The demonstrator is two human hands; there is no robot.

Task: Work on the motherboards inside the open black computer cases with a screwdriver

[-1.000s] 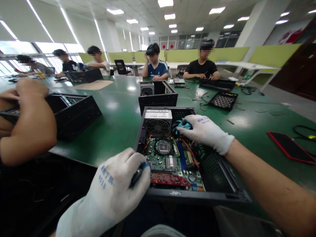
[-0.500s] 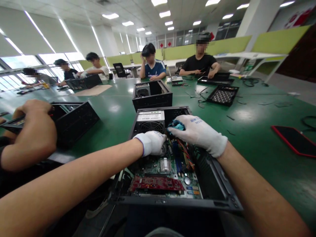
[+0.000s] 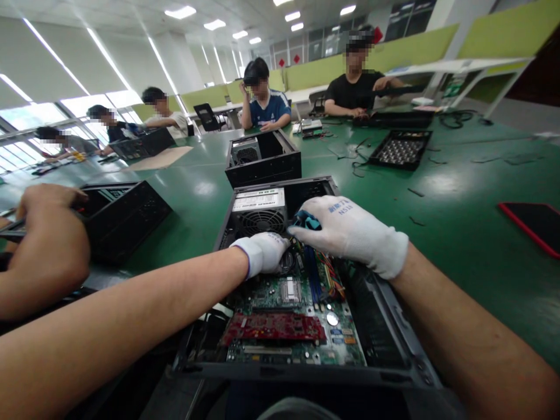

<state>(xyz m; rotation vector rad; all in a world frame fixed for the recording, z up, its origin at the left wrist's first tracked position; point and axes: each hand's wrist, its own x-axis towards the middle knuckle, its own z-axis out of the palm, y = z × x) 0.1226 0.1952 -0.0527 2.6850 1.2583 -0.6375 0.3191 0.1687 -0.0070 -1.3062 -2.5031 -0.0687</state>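
An open black computer case (image 3: 280,372) lies in front of me, with a green motherboard (image 3: 269,291) inside. A red expansion card (image 3: 275,328) sits across its near end, and a power supply (image 3: 261,211) with a white label fills the far left corner. My left hand (image 3: 266,252), in a white glove, is closed, fingertips pinched over the board beside the cooling fan (image 3: 287,262); what they grip is hidden. My gloved right hand (image 3: 339,230) is wrapped round a blue-and-black tool (image 3: 306,220) beside the power supply. The tool's working end is hidden. Coloured cables (image 3: 330,271) run below that hand.
Beyond my case stands another open case (image 3: 265,169). At the left, a co-worker's arm (image 3: 52,245) reaches to a tilted case (image 3: 125,219). A black perforated panel (image 3: 401,149) and a red-edged black pad (image 3: 534,224) lie on the green table (image 3: 459,192). Other people sit across.
The view has shifted slightly. Both my hands stay over the same part of the board, the right still holding the tool. Across the table, a person in black has raised a dark part.
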